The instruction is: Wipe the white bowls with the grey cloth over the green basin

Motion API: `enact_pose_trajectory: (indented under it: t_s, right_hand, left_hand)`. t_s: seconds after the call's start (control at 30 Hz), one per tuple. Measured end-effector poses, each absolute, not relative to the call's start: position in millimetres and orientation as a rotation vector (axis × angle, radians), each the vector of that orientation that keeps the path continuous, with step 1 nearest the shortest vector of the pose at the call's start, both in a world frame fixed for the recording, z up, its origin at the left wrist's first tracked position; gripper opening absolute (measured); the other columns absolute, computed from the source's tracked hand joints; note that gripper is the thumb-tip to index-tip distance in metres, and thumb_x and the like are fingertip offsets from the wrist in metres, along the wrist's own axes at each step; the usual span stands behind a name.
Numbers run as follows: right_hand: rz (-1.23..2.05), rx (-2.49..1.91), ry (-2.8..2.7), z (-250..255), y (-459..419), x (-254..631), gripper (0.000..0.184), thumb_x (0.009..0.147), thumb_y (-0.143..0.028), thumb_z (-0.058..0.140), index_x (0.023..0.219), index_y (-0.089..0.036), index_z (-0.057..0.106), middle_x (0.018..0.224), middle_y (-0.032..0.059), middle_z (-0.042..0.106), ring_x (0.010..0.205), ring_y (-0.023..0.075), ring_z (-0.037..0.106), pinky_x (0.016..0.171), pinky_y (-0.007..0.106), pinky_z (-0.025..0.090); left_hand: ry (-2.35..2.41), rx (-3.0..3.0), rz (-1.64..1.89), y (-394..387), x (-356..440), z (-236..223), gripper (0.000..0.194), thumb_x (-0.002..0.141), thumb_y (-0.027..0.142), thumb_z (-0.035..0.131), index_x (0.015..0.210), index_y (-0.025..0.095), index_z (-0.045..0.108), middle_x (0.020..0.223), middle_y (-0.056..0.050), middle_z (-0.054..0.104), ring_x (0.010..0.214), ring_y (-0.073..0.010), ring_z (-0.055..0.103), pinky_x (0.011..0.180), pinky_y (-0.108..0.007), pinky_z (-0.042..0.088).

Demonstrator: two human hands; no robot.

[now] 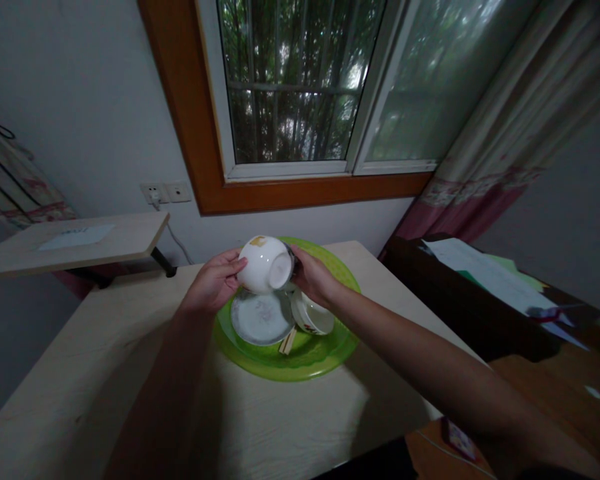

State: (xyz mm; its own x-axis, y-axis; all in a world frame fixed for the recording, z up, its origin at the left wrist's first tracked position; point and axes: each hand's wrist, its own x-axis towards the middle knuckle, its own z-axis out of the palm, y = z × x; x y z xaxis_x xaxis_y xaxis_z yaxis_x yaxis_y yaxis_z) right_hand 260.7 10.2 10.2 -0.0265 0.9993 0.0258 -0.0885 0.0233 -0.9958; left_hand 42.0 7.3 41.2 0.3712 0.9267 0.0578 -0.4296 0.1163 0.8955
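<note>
A white bowl (pixel 266 264) with a small yellow mark is tilted on its side, its base toward me, above a green plastic basin (pixel 325 357). My left hand (pixel 213 283) grips its left side with curled fingers. My right hand (pixel 313 275) holds its right side near the rim. Below, inside the basin, lie a pale plate (pixel 261 319), a second white bowl (pixel 314 317) and a pair of chopsticks (pixel 287 341).
The basin sits on a light wooden table (pixel 105 373) below a window (pixel 300 87). A smaller side table (pixel 75 241) with a paper stands at left. A dark desk (pixel 480 300) with papers is at right, by a curtain (pixel 505 133).
</note>
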Motion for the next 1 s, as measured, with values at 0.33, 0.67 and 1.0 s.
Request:
enact_pose_trajectory:
  t_s: [0.33, 0.67, 1.0]
  right_hand:
    - [0.867, -1.084, -1.372, 4.3, 7.0, 267.0, 0.044, 0.103, -0.055, 0.046, 0.111, -0.022, 0.075, 0.115, 0.0068, 0.079, 0.11, 0.0257, 0.072, 0.1, 0.042, 0.057]
    - [0.077, -0.717, -2.38, 25.9, -23.8, 247.1, 0.052, 0.109, -0.038, 0.05, 0.159, -0.026, 0.047, 0.167, 0.006, 0.046, 0.16, 0.0235, 0.031, 0.133, 0.054, 0.027]
    - [0.332, -0.996, -2.056, 7.4, -4.1, 259.2, 0.057, 0.112, -0.05, 0.036, 0.162, -0.024, 0.044, 0.162, 0.0121, 0.051, 0.151, 0.0284, 0.048, 0.128, 0.057, 0.038]
  left_hand:
    - [0.639, 1.072, 1.011, 6.9, 36.3, 19.0, 0.038, 0.076, 0.024, 0.086, 0.109, 0.009, 0.076, 0.111, -0.019, 0.079, 0.095, -0.0255, 0.076, 0.087, -0.033, 0.06]
    - [0.63, 1.037, 0.993, -0.7, 24.4, 5.5, 0.035, 0.07, 0.02, 0.091, 0.101, 0.012, 0.076, 0.085, -0.006, 0.077, 0.071, -0.0135, 0.07, 0.068, -0.02, 0.053]
    - [0.702, 1.116, 0.998, 8.0, 12.8, 5.8, 0.049, 0.073, 0.03, 0.09, 0.115, 0.01, 0.076, 0.105, -0.016, 0.08, 0.092, -0.0252, 0.077, 0.081, -0.029, 0.058]
